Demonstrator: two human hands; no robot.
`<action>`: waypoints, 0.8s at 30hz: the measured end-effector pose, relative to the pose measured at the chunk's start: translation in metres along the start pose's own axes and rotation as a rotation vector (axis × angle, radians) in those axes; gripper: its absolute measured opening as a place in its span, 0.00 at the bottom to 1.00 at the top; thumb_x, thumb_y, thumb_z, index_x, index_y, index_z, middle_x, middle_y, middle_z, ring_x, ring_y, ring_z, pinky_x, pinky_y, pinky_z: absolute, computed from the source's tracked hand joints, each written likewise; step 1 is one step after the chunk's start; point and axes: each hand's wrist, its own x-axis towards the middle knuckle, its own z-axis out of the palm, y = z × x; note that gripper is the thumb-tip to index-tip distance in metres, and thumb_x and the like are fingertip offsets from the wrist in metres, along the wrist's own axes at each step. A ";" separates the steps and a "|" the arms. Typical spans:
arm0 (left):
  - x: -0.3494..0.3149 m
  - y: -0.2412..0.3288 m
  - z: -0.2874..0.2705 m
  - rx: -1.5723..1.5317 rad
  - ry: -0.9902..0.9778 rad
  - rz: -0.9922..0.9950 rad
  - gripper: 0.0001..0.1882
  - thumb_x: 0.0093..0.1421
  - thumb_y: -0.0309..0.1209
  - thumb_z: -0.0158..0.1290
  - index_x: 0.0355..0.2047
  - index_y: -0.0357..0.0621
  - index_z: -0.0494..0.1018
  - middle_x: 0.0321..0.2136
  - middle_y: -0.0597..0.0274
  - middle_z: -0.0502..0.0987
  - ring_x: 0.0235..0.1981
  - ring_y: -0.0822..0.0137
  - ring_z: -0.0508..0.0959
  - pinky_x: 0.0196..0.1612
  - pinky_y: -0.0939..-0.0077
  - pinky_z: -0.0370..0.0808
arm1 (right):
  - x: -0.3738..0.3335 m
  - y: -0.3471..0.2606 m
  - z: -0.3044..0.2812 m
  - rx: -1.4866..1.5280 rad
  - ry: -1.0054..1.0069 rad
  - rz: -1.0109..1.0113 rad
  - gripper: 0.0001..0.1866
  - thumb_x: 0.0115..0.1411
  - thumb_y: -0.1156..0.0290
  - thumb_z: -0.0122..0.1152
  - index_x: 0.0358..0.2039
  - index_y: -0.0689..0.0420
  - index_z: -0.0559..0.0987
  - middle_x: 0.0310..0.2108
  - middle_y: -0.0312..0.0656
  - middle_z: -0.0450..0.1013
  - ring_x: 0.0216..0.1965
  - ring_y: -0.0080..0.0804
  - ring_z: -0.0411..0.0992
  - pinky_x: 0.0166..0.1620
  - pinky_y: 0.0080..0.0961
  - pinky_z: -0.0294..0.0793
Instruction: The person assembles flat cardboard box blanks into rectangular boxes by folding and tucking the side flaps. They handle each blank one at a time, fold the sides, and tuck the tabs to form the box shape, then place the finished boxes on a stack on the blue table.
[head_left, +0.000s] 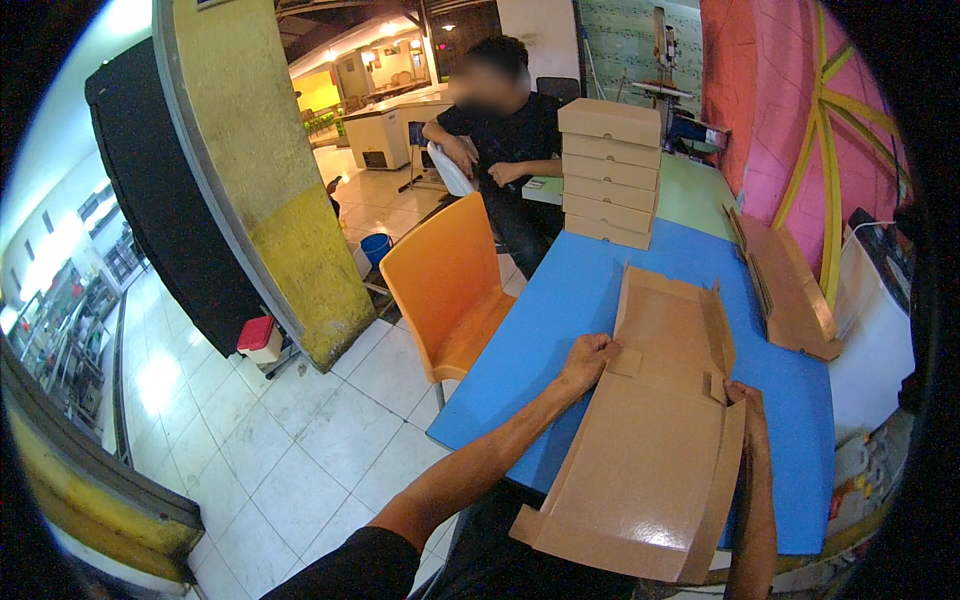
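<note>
An unfolded brown cardboard box blank (640, 450) lies over the near part of the blue table (560, 300), its lower end reaching past the table edge toward me. My left hand (588, 362) pinches its left edge near the middle fold, fingers closed on the cardboard. On the opposite edge, my right hand (748, 408) grips the side flap, its fingers partly hidden behind the board. The flap along the right side stands partly raised. Beyond the blank's far end rises a stack of several closed cardboard boxes (608, 185).
More flat cardboard blanks (785, 290) lean along the table's right edge. An orange chair (450, 285) stands at the table's left side. Across the far end sits another person (505, 130) in dark clothes. A blue bucket (377, 248) and a red-lidded container (260, 340) are on the tiled floor.
</note>
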 end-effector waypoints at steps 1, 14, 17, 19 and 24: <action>-0.001 0.001 0.000 -0.022 -0.002 -0.002 0.18 0.66 0.42 0.51 0.29 0.38 0.76 0.23 0.67 0.76 0.22 0.76 0.71 0.23 0.75 0.69 | 0.001 0.002 -0.001 0.003 0.002 -0.003 0.18 0.63 0.55 0.58 0.27 0.58 0.80 0.22 0.31 0.74 0.19 0.19 0.67 0.22 0.21 0.65; -0.006 0.008 0.002 -0.052 0.016 0.010 0.19 0.66 0.43 0.51 0.26 0.40 0.75 0.20 0.70 0.73 0.20 0.78 0.68 0.21 0.76 0.65 | 0.001 0.001 -0.003 0.079 -0.053 0.003 0.18 0.64 0.56 0.58 0.30 0.59 0.80 0.23 0.33 0.75 0.19 0.18 0.69 0.22 0.18 0.68; -0.006 0.007 0.001 -0.029 0.011 0.013 0.20 0.66 0.44 0.51 0.25 0.40 0.75 0.20 0.71 0.72 0.20 0.78 0.67 0.21 0.76 0.64 | 0.003 0.003 -0.005 0.022 -0.052 0.016 0.18 0.64 0.57 0.58 0.32 0.60 0.81 0.24 0.33 0.76 0.19 0.18 0.70 0.22 0.18 0.70; -0.006 0.007 0.000 0.011 0.010 0.007 0.20 0.67 0.44 0.50 0.25 0.40 0.74 0.19 0.71 0.72 0.20 0.79 0.67 0.21 0.76 0.64 | 0.004 0.003 -0.004 -0.011 -0.028 0.012 0.18 0.64 0.56 0.58 0.31 0.60 0.81 0.23 0.33 0.75 0.19 0.18 0.68 0.22 0.19 0.69; -0.006 0.009 0.000 0.043 0.020 0.043 0.20 0.67 0.44 0.50 0.24 0.41 0.74 0.19 0.72 0.71 0.19 0.79 0.66 0.20 0.76 0.62 | 0.000 0.002 0.001 0.014 -0.004 0.013 0.20 0.64 0.54 0.57 0.27 0.59 0.80 0.21 0.31 0.72 0.19 0.18 0.65 0.22 0.21 0.65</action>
